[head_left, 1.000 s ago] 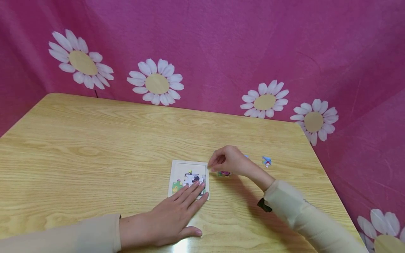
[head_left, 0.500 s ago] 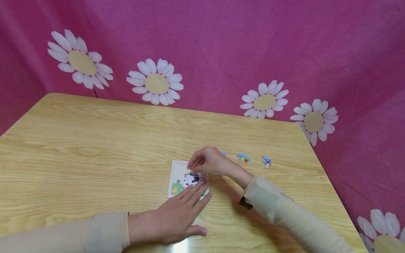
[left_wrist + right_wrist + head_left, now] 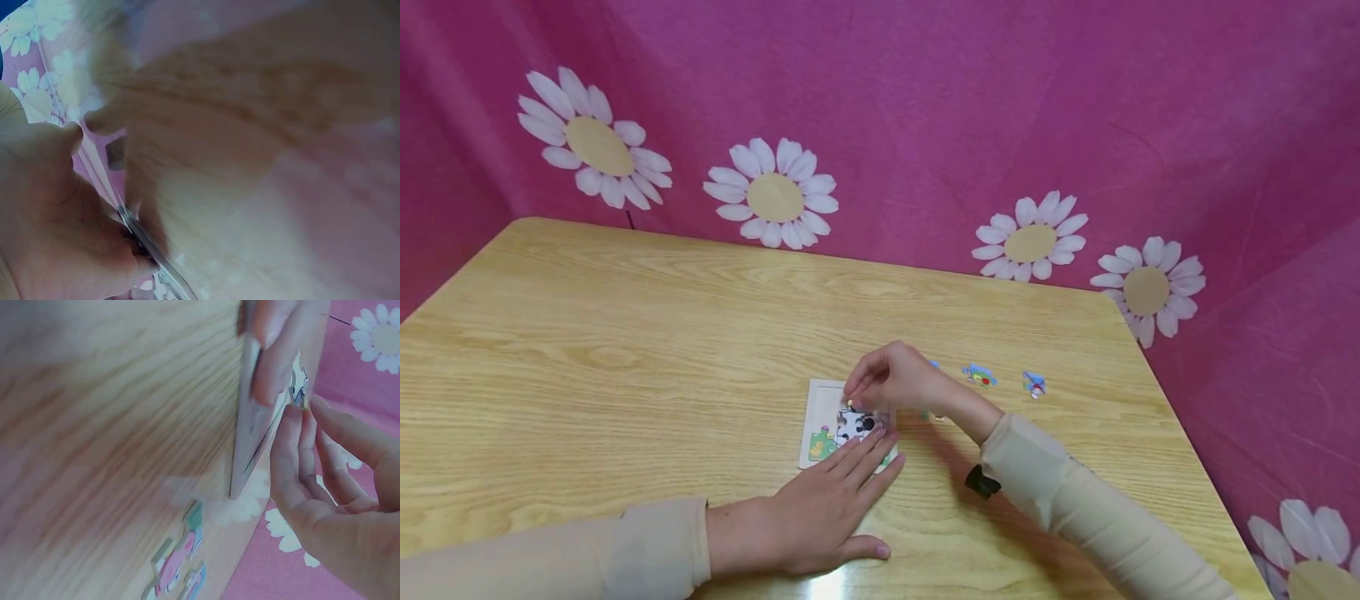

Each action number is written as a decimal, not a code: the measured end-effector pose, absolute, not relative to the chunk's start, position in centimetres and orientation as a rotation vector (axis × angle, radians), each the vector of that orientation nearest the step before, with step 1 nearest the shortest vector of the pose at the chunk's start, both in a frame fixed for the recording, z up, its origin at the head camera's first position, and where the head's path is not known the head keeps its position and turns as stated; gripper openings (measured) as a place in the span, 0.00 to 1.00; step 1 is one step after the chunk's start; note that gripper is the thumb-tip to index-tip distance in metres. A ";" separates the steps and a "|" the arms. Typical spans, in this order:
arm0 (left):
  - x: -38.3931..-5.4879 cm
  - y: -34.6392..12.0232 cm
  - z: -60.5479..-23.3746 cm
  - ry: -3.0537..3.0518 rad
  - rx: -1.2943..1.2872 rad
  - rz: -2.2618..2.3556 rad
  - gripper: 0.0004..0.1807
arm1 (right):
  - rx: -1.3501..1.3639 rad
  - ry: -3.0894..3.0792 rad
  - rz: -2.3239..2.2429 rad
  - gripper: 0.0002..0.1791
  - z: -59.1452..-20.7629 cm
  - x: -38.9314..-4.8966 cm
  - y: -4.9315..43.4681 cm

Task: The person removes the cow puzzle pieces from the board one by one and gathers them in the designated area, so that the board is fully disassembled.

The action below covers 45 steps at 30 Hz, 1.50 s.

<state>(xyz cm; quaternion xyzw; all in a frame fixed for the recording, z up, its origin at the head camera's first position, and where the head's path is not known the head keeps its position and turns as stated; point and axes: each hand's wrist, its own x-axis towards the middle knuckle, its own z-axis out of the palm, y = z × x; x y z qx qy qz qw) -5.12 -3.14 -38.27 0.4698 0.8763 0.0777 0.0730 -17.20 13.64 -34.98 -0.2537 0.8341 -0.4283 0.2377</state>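
A square puzzle tray [image 3: 807, 421] with a pale rim lies on the table in the head view. In it sit a white cow piece [image 3: 850, 427] with black patches and a green piece with a yellow duck [image 3: 820, 447]. My left hand [image 3: 820, 521] rests flat over the tray's near right part, fingers straight, covering that corner. Above the tray's upper part, my right hand [image 3: 898, 379] pinches a small puzzle piece [image 3: 300, 390] between thumb and fingertips, right at the cow piece. In the left wrist view the left hand [image 3: 62, 212] presses by the tray's edge [image 3: 159, 256].
Loose puzzle pieces lie right of the tray: a blue and green one [image 3: 979, 375], a blue one [image 3: 1033, 384], and others partly behind the right arm. A pink piece [image 3: 178, 556] shows in the right wrist view. A pink flowered cloth [image 3: 895, 125] hangs behind the table.
My right hand has moved left from the tray's right edge to over its upper middle, uncovering loose pieces, then stayed nearly in place. The left hand has slid slightly right.
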 end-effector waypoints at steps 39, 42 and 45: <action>-5.1 -3.0 -38.2 2.654 1.438 0.170 0.43 | -0.530 2.429 -1.148 0.05 -33.1 -17.4 19.9; -4.9 -3.2 -38.4 2.671 1.442 0.163 0.44 | -0.501 2.448 -1.142 0.06 -33.2 -17.5 21.3; -4.7 -3.5 -38.7 2.687 1.455 0.183 0.44 | -0.472 2.471 -1.125 0.06 -33.4 -17.6 22.7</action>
